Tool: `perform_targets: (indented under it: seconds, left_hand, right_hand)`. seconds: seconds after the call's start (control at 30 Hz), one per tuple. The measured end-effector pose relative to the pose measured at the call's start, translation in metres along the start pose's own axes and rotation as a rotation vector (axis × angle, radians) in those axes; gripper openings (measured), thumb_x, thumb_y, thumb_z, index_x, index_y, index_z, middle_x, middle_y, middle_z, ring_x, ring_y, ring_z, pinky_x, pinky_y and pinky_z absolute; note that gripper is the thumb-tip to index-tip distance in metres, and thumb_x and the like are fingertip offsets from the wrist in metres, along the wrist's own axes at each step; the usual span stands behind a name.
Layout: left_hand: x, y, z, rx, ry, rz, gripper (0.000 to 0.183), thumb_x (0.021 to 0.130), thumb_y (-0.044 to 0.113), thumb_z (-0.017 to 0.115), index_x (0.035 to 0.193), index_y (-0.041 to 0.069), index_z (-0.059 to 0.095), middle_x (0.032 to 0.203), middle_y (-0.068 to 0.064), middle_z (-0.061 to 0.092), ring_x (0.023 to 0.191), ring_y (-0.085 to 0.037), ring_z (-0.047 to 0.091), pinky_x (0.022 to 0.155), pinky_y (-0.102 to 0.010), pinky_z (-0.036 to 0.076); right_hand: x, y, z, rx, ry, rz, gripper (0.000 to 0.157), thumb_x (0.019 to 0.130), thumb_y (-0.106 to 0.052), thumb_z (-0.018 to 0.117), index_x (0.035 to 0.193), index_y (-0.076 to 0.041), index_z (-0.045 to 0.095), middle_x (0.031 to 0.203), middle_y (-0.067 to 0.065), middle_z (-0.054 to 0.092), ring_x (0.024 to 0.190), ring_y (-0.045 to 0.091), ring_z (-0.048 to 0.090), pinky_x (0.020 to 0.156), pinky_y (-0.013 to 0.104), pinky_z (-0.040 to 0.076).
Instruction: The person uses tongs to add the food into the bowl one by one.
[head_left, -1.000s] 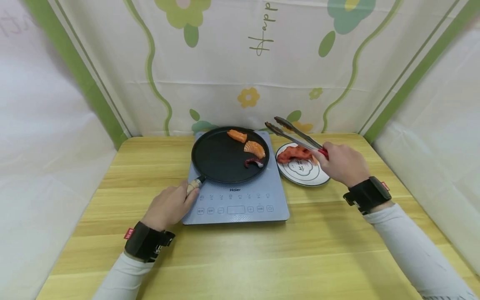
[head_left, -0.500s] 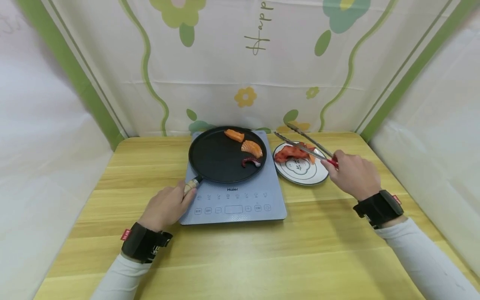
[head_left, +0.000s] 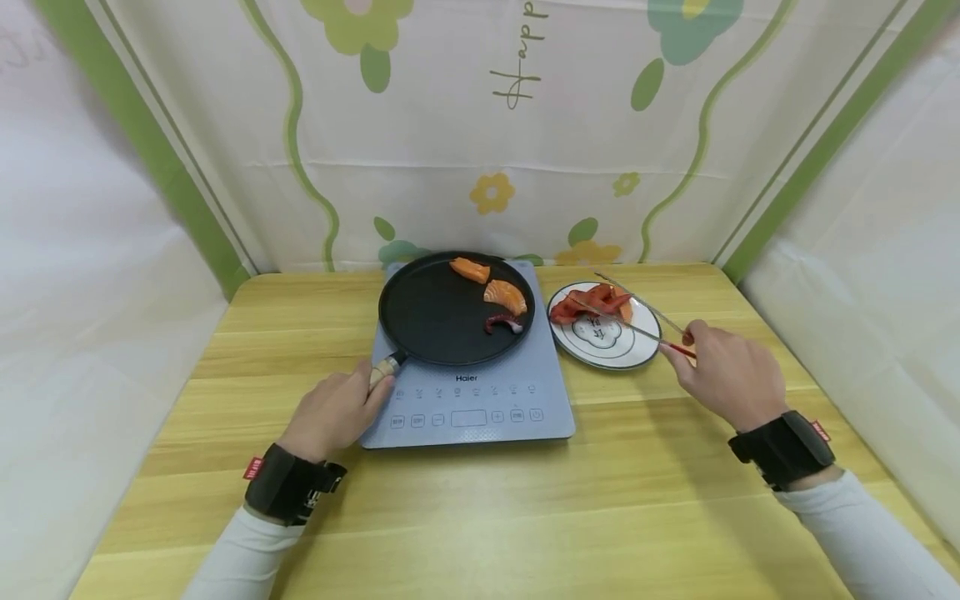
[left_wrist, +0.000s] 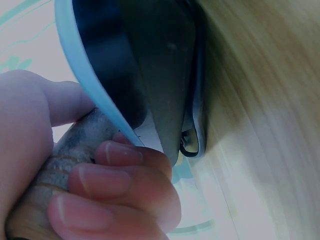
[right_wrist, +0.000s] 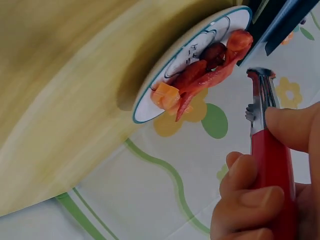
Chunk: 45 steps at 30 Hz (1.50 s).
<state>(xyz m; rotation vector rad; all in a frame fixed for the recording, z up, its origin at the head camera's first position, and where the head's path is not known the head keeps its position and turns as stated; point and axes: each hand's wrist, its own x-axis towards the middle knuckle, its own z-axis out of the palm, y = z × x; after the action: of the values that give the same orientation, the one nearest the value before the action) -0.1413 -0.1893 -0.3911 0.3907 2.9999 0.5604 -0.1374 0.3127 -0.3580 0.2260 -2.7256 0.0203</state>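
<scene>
Gripping: left hand (head_left: 332, 416) round banded tan pan handle (head_left: 383, 372); right hand (head_left: 735, 375) round slim, red-gripped metal tongs (right_wrist: 271, 157); near round plate (head_left: 621, 355)

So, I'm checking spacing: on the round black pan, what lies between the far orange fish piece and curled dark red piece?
A striped orange fish slice on the pan, in the head view.

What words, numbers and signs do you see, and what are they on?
"Haier": on the cooktop.
"+": on a cooktop button.
"-": on another button.
Power sign: on the rightmost button.
"Happ": sideways on the flowered cloth, cut off at the edge.
Too small or blurred: the cooktop's other labels, writing on the plate, the red wrist tags, faint letters on the left cloth.
No readable numbers.
</scene>
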Motion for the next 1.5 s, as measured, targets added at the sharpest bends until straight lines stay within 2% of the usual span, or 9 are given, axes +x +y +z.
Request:
perform_targets:
  seconds: [0.27, 0.57, 0.8, 1.1, 1.5]
  left_hand:
    - [0.000, 0.000, -0.001, -0.006, -0.003, -0.003, 0.036, 0.100, 0.045, 0.041, 0.099, 0.009, 0.046, 0.067, -0.004, 0.044, 0.057, -0.017, 0.045, 0.050, -0.032, 0.035]
    - [0.000, 0.002, -0.001, -0.003, -0.006, -0.004, 0.037, 0.101, 0.044, 0.041, 0.100, 0.008, 0.046, 0.067, -0.004, 0.044, 0.057, -0.017, 0.045, 0.049, -0.032, 0.034]
    - [0.000, 0.003, -0.002, -0.001, -0.010, -0.004, 0.038, 0.100, 0.044, 0.041, 0.104, 0.006, 0.046, 0.067, -0.004, 0.044, 0.057, -0.017, 0.045, 0.050, -0.032, 0.034]
    - [0.001, 0.002, -0.001, 0.006, -0.013, -0.009, 0.040, 0.100, 0.045, 0.041, 0.107, 0.006, 0.046, 0.068, -0.004, 0.045, 0.059, -0.018, 0.046, 0.051, -0.032, 0.034]
    - [0.001, 0.002, 0.000, 0.006, -0.013, -0.018, 0.041, 0.100, 0.046, 0.041, 0.109, 0.005, 0.046, 0.068, -0.004, 0.045, 0.059, -0.018, 0.046, 0.051, -0.032, 0.035]
  right_hand:
    - [-0.015, 0.004, 0.002, 0.002, 0.003, 0.037, 0.044, 0.089, -0.052, 0.059, 0.092, -0.009, 0.054, 0.057, -0.003, 0.042, 0.042, 0.015, 0.035, 0.036, 0.033, 0.024]
    - [-0.028, 0.010, 0.005, -0.012, 0.044, 0.013, 0.040, 0.086, -0.052, 0.063, 0.093, -0.014, 0.051, 0.061, -0.004, 0.041, 0.043, 0.014, 0.032, 0.036, 0.033, 0.022]
    - [-0.034, 0.012, 0.007, -0.026, 0.042, 0.019, 0.041, 0.086, -0.052, 0.062, 0.094, -0.014, 0.051, 0.061, -0.003, 0.041, 0.043, 0.015, 0.031, 0.036, 0.032, 0.022]
    - [-0.040, 0.016, 0.011, -0.027, -0.013, 0.073, 0.042, 0.088, -0.054, 0.060, 0.096, -0.014, 0.050, 0.063, -0.002, 0.042, 0.044, 0.016, 0.033, 0.037, 0.033, 0.024]
    - [-0.043, 0.017, 0.023, -0.025, 0.021, 0.121, 0.039, 0.087, -0.047, 0.064, 0.093, -0.013, 0.046, 0.065, 0.002, 0.040, 0.046, 0.019, 0.035, 0.037, 0.035, 0.024]
